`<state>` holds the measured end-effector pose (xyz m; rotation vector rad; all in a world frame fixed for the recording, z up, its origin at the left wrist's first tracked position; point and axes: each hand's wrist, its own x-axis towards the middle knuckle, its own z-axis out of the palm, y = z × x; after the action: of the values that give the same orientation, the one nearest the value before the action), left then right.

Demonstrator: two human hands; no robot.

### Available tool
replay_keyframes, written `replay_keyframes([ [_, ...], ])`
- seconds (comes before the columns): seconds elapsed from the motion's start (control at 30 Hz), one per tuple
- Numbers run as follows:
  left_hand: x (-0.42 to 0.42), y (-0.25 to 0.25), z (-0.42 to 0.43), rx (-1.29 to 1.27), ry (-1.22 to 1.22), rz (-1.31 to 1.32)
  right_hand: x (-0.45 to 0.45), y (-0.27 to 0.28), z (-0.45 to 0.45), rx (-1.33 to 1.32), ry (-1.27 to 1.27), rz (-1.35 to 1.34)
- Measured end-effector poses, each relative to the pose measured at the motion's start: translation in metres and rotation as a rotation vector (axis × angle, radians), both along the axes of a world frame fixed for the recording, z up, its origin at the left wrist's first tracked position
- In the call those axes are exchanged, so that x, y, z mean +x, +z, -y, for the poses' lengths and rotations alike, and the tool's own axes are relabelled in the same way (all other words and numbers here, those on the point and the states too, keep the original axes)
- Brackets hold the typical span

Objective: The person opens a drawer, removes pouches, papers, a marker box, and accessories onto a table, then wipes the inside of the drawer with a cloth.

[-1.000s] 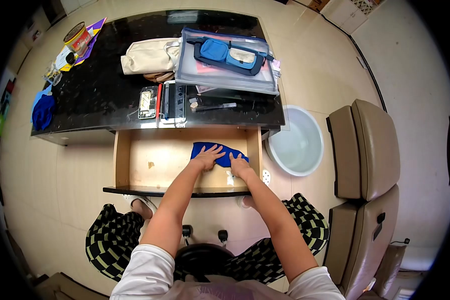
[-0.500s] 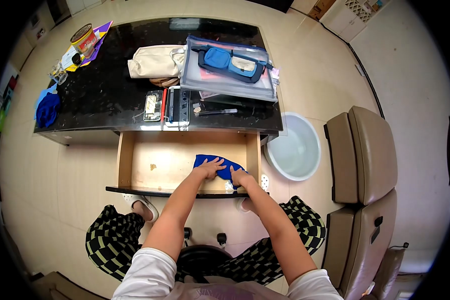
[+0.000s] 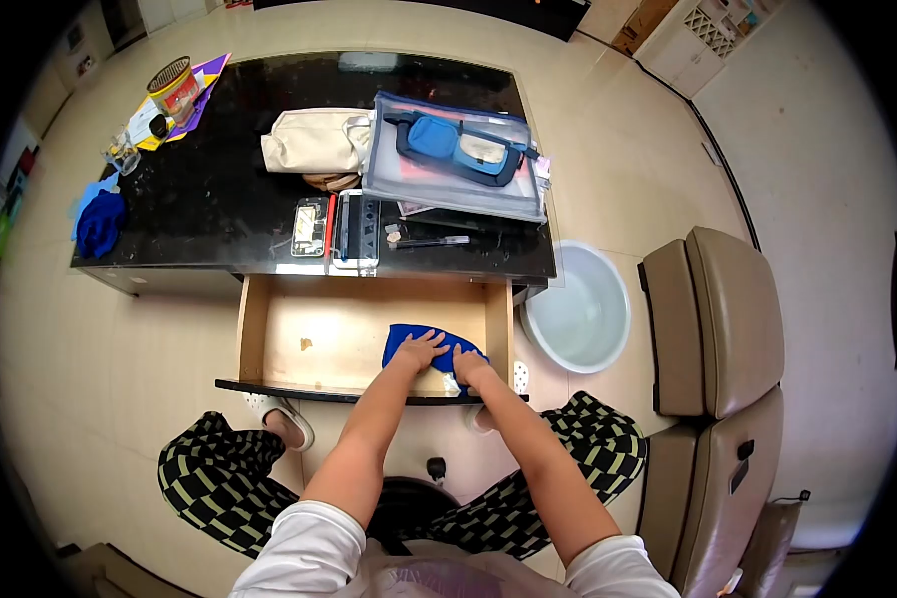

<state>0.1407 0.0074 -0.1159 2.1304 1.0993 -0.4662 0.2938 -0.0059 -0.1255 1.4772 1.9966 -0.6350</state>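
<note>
A blue cloth [image 3: 399,336] lies on the floor of the pulled-out wooden drawer [image 3: 349,309], in its front right part. My left hand [image 3: 421,351] rests flat on the cloth with its fingers spread. Close beside it, my right hand [image 3: 469,368] has its fingers curled at the cloth's right end and appears to grip it; the fingertips are partly hidden. A small pale patch shows on the drawer floor near the right hand.
On the black table [image 3: 209,214] are a cream pouch [image 3: 314,140], a mesh bag [image 3: 384,169], an opened phone [image 3: 310,227] and another blue cloth [image 3: 101,223]. A white basin [image 3: 578,309] stands right of the drawer, near a brown sofa [image 3: 733,309].
The camera view has tilted a little, so the table and drawer sit lower. Both hands stay on the cloth, with the right hand slightly closer to the left.
</note>
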Motion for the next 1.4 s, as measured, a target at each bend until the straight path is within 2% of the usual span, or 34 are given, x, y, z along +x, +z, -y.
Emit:
replay_keyframes([
  [0.3,-0.003,-0.015,0.001,0.012,-0.036,0.056,-0.004,0.032,0.000,-0.042,-0.100,-0.074],
  [0.43,-0.012,-0.006,-0.002,0.053,-0.135,0.075,-0.009,0.021,-0.001,-0.045,-0.103,-0.099],
  [0.63,-0.022,-0.004,-0.002,0.081,-0.205,0.086,-0.013,0.036,0.001,-0.139,0.004,-0.069],
  [1.0,-0.037,0.014,0.004,0.075,-0.177,0.020,-0.040,0.048,0.003,-0.206,0.106,-0.044],
  [1.17,-0.054,0.012,0.008,0.069,-0.174,0.020,-0.051,0.048,0.007,-0.164,0.144,-0.130],
  [1.23,-0.057,0.011,0.012,0.028,-0.134,0.008,-0.056,0.056,0.010,-0.129,0.062,-0.128],
  [1.3,-0.063,0.013,0.014,0.026,-0.154,-0.015,-0.062,0.064,0.011,-0.149,0.092,-0.142],
  [1.4,-0.072,0.009,0.013,-0.011,-0.111,-0.033,-0.070,0.033,0.009,-0.127,0.145,-0.189],
])
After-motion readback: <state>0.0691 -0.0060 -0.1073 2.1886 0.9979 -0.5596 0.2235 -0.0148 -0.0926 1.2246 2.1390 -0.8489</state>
